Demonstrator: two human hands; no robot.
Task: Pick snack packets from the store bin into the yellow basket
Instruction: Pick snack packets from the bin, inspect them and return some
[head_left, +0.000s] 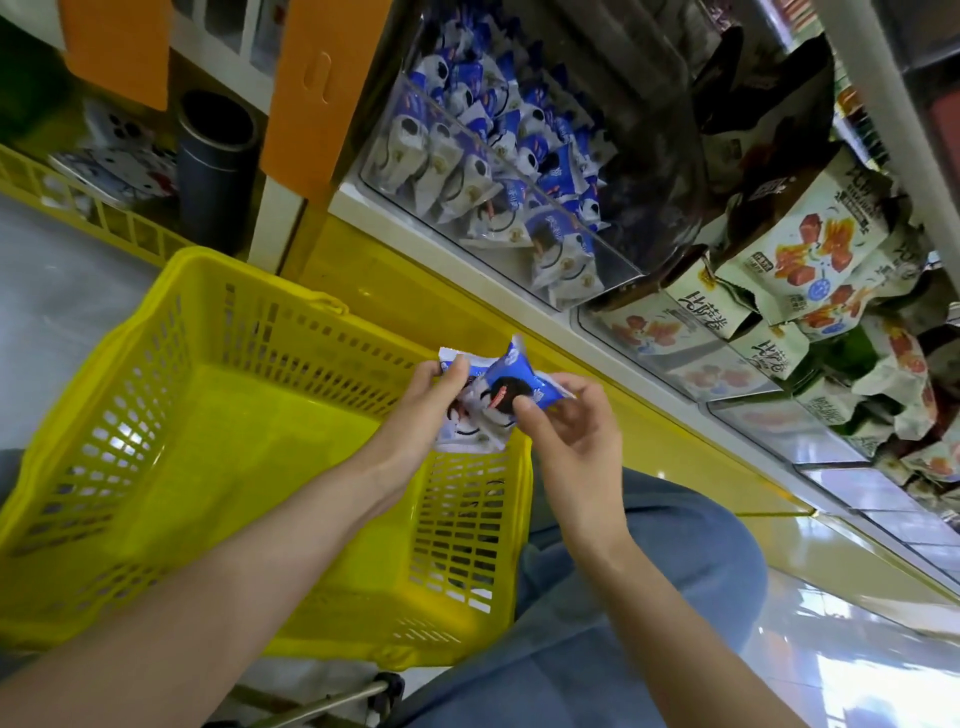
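Left hand (420, 410) and right hand (571, 436) partly cover white-and-blue foil snack packets (511, 376); print too blurred to read.

Basket (130, 415) yellow, lattice-sided; held packets (498, 395) blue-white, dark biscuit print; bin packets (498, 156) same; trousers (649, 597) blue.

Shelf (467, 322), white ledge over a yellow front: on it we list one clear bin (613, 260) filled with blue-and-white snack packets (467, 156), and just beside it a second clear bin (675, 358) heaped with orange-printed packets (800, 249). Floor (52, 312), pale grey, glossy: we list a yellow basket (145, 415) near the shelf's base.
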